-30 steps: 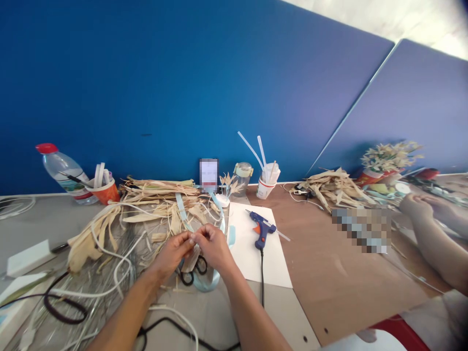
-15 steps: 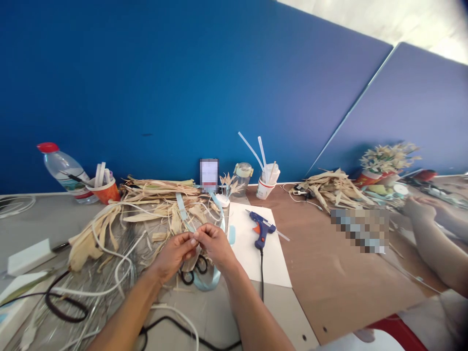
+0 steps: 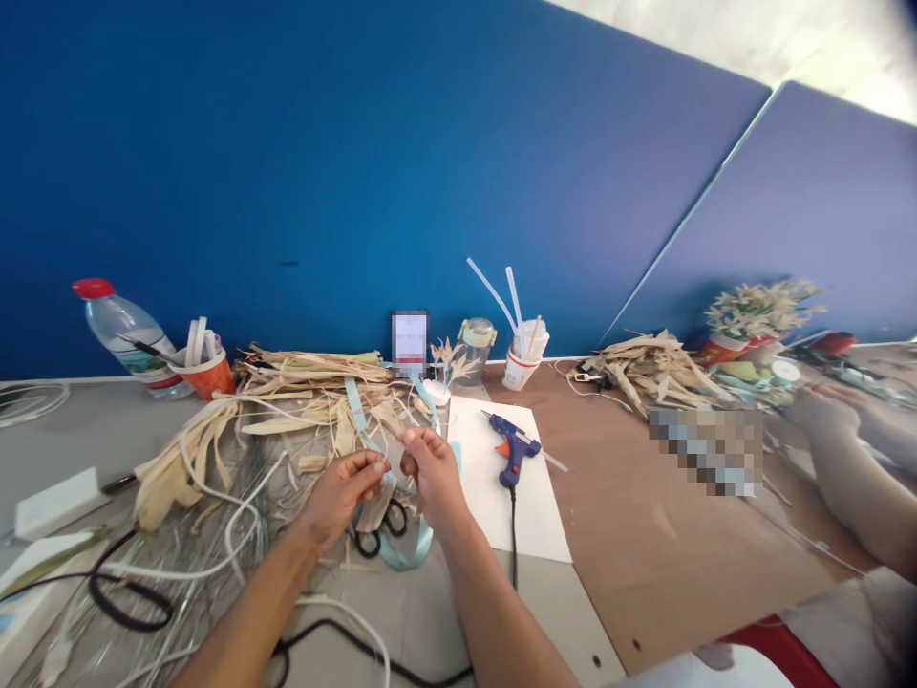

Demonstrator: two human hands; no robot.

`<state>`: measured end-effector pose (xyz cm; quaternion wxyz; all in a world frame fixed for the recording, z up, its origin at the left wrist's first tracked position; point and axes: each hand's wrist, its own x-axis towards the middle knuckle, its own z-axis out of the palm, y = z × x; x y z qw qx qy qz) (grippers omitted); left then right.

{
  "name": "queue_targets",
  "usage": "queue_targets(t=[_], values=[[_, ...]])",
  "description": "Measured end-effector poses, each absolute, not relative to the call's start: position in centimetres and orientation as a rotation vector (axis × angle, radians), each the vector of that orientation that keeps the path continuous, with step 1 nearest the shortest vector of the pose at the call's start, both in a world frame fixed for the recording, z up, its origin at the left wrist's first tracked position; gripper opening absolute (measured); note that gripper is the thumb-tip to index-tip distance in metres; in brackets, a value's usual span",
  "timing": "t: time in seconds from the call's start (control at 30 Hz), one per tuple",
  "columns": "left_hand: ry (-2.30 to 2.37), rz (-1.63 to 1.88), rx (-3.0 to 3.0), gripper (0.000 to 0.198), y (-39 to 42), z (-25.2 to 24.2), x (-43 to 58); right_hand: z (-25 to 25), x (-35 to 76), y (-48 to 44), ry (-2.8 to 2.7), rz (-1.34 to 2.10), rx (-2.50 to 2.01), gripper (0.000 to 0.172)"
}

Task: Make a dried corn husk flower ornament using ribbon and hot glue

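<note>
1. Partition point(image 3: 358, 143): stands at 12 o'clock from the hands, which mark the clock centre. Its upper left portion is cut off by the frame.
2. Tabletop point(image 3: 688, 564): supports the materials and tools. Its near edge at 6 o'clock is out of frame.
3. Dried husks point(image 3: 315, 368): heaped at 11 o'clock, likely for left-hand access. Lower layers are hidden.
4. White sheet point(image 3: 501, 535): lies flat at 3 o'clock, probably shielding the surface from drips.
5. Left hand point(image 3: 352, 480) and right hand point(image 3: 434, 468): set slightly apart, thumb and fingers pinched on each. The grip suggests fine material; whatever sits between the fingertips is too small to identify.
6. Glue gun point(image 3: 514, 457): rests on the sheet, nozzle toward 10 o'clock, apparently for right-hand access.
7. Phone point(image 3: 410, 344): stands at 12 o'clock, apparently for viewing. Screen content is pixelated.
8. Scissors point(image 3: 369, 555): handles show at 6 o'clock; blades are obscured.
9. Pale strip point(image 3: 375, 506): located just below the left fingertips. Whether it is held cannot be confirmed.
</note>
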<state>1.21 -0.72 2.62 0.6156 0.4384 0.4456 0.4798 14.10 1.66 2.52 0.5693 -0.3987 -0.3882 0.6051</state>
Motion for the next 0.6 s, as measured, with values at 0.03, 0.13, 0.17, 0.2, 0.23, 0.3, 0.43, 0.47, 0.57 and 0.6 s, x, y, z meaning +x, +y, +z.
queue_targets(t=[0.03, 0.13, 0.17, 0.2, 0.23, 0.3, 0.43, 0.47, 0.57, 0.6], values=[[1.029, 1.109, 1.009, 0.028, -0.7, 2.7, 1.2, 2.5, 14.2, 1.7, -0.884, 1.438, -0.919, 0.025], [1.022, 1.124, 1.009, 0.027, -0.7, 2.4, 1.0, 2.7, 14.4, 1.7, -0.898, 1.503, -0.881, 0.025], [1.018, 1.129, 1.008, 0.026, -0.7, 2.3, 1.0, 2.9, 14.4, 1.5, -0.922, 1.523, -0.875, 0.025], [1.013, 1.134, 1.007, 0.026, -0.7, 2.2, 0.9, 3.0, 14.4, 1.4, -0.946, 1.537, -0.871, 0.025], [1.01, 1.137, 1.008, 0.026, -0.6, 2.1, 0.9, 3.2, 14.3, 1.3, -0.966, 1.546, -0.87, 0.024], [1.009, 1.138, 1.018, 0.026, -0.6, 2.0, 0.9, 3.4, 14.2, 1.1, -0.983, 1.551, -0.873, 0.023], [1.028, 1.109, 1.06, 0.025, -0.6, 2.0, 0.9, 3.5, 14.0, 1.0, -0.993, 1.549, -0.895, 0.017], [1.03, 1.105, 1.062, 0.025, -0.6, 2.0, 1.0, 3.5, 14.0, 1.1, -0.995, 1.548, -0.897, 0.016], [1.026, 1.136, 1.029, 0.024, -0.6, 1.8, 1.0, 3.4, 14.1, 1.2, -0.983, 1.53, -0.895, 0.016], [1.023, 1.159, 1.005, 0.023, -0.5, 1.7, 1.0, 3.4, 14.1, 1.2, -0.972, 1.524, -0.896, 0.017]])
